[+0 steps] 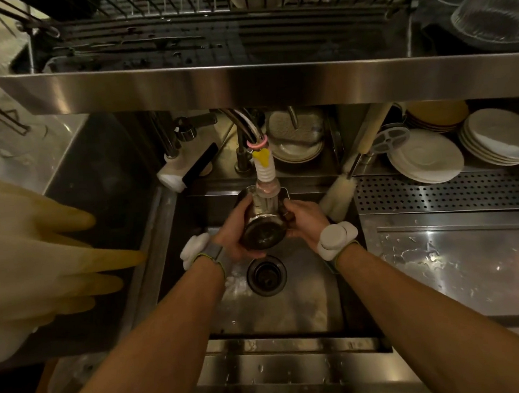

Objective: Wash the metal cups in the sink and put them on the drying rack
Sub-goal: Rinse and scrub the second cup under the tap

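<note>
We hold the metal cup [263, 226] just under the tap [266, 177], mouth tipped toward it, likely so water rinses inside, with left hand [231, 235] and right hand [304, 220] each closing a grip round its sides.

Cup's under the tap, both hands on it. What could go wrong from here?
1. The metal cup, likely wet, is held by the left hand and right hand over the drain; a slip would drop it.
2. Its mouth is right at the tap nozzle: a knock or spray-back is possible.
3. Lifted up, it could clip the steel shelf edge.
</note>
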The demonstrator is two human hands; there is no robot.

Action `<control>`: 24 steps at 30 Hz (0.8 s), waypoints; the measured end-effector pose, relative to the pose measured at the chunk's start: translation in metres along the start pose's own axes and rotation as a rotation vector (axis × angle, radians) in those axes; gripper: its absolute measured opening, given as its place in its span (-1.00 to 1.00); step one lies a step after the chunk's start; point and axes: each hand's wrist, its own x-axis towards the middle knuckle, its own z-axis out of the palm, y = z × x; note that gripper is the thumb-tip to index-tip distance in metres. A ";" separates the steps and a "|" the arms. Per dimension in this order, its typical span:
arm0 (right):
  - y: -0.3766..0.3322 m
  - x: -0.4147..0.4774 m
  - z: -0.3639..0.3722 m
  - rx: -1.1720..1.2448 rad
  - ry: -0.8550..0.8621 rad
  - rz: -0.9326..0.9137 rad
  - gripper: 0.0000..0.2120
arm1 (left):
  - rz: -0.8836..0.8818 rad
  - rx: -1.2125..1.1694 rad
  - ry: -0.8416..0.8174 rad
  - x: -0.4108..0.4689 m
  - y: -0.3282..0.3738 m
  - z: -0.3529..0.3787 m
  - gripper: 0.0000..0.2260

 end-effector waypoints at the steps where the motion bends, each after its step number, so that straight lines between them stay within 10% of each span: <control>1: 0.001 0.001 0.000 -0.022 0.017 0.009 -0.66 | 0.014 -0.006 -0.001 -0.004 0.002 0.003 -0.54; 7: 0.006 -0.001 -0.003 -0.397 0.183 -0.105 -0.65 | 0.272 0.149 0.158 0.005 0.001 0.017 -0.22; 17: 0.011 -0.001 0.005 -0.371 0.071 -0.170 -0.07 | 0.247 0.067 0.140 -0.006 -0.002 0.007 -0.72; 24: 0.010 -0.005 0.007 -0.500 -0.005 -0.332 -0.08 | 0.275 0.194 0.303 0.001 0.004 -0.013 -0.82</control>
